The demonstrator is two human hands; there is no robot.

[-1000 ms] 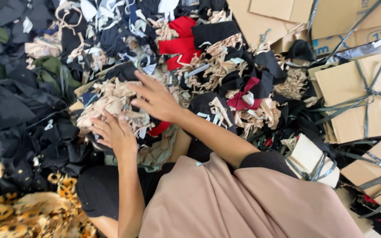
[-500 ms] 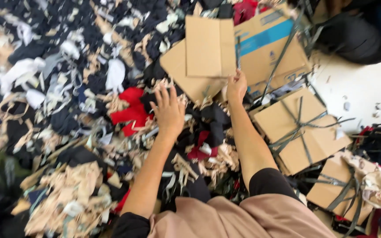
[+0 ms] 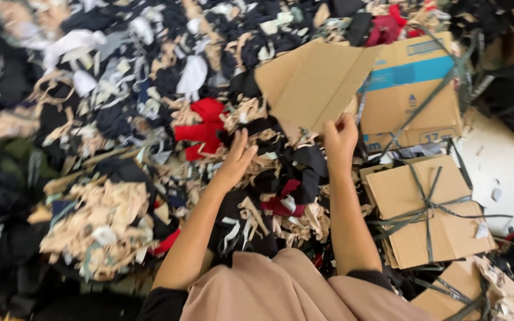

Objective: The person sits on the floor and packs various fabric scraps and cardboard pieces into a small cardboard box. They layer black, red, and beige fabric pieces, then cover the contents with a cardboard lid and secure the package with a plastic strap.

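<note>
- Over the scrap pile [image 3: 120,196], your right hand [image 3: 340,138] pinches a loose cardboard sheet [image 3: 313,83] (lower edge)
- Your left hand [image 3: 235,161] lies open, fingers spread, on scraps beside red cloth [image 3: 204,126]

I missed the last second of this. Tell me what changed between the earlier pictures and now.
The right hand moved off the scrap pile up to the flat cardboard sheet and now grips its lower edge, lifting it. The left hand moved up the pile and now rests open on the scraps beside the red cloth. The tied cardboard bundles stayed put.
</note>
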